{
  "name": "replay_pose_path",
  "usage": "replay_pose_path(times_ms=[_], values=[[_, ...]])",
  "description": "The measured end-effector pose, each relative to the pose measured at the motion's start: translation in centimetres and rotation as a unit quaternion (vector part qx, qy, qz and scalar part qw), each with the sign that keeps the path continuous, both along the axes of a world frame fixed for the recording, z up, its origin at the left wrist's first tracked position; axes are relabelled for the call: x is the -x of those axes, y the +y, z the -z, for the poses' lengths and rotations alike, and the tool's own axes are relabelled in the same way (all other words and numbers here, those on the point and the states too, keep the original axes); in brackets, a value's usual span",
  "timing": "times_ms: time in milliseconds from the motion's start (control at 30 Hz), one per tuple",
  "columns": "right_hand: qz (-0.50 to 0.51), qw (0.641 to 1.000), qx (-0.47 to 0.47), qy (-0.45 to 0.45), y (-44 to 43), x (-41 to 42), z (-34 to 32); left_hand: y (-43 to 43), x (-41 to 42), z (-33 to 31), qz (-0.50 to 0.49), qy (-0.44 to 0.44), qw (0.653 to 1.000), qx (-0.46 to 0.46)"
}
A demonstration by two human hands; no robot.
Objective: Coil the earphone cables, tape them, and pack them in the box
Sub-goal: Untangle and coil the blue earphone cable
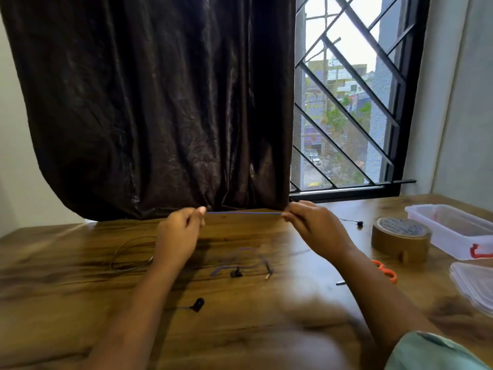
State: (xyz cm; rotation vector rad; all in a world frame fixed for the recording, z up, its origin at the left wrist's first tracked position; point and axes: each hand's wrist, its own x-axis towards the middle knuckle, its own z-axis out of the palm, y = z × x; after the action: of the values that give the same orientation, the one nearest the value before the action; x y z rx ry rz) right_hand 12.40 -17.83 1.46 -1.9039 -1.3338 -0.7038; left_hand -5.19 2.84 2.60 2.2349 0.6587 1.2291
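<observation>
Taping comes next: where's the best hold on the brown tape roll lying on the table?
On the brown tape roll, span the curved outer wall from above, likely from its left: it lies flat, and the clear plastic box stands close on its right.

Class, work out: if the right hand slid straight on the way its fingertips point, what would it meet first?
Likely the left hand: the right hand points along the taut blue cable both pinch, though depth is unclear.

Clear box (453,231): cut off at right edge.
Lid stack (474,287): likewise cut.
Orange scissors (386,271): largely hidden behind right forearm (373,297).
Tape roll (401,239) label: unreadable.
</observation>
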Motion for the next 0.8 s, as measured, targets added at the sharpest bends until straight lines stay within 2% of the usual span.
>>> replay_pose_path(times_ms=[100, 200, 367, 433, 500, 633, 700, 800], values=[[0.001, 1.000, -0.003, -0.006, 0.6, 0.6, 0.2, -0.5, 0.2, 0.1, 0.041, 0.032, 0.997, 0.061], [-0.030, 0.999, 0.011, -0.030, 1.3, 1.7, 0.3, -2.1, -0.5, 0.7, 0.079, 0.058, 0.995, 0.009], [-0.079, 0.993, 0.056, -0.074, 2.9, 3.4, 0.5, -5.6, -1.5, 1.3, 0.153, -0.036, 0.987, -0.010], [-0.092, 0.990, 0.068, -0.077, 3.3, 3.9, 0.8, -6.0, -1.7, 1.3, 0.172, -0.072, 0.981, 0.048], [-0.097, 0.989, 0.069, -0.091, 3.4, 4.2, 1.1, -6.3, -2.0, 1.5, 0.211, -0.071, 0.970, 0.095], [-0.081, 0.991, 0.069, -0.082, 3.1, 3.9, 0.9, -5.5, -1.9, 1.9, 0.136, 0.010, 0.987, -0.080], [-0.067, 0.994, 0.050, -0.071, 2.6, 3.2, 0.6, -4.4, -1.5, 1.7, 0.066, 0.040, 0.991, -0.108], [-0.021, 0.998, 0.020, -0.059, 1.6, 2.0, 0.5, -1.6, -0.2, 1.3, -0.086, 0.035, 0.984, -0.155]])
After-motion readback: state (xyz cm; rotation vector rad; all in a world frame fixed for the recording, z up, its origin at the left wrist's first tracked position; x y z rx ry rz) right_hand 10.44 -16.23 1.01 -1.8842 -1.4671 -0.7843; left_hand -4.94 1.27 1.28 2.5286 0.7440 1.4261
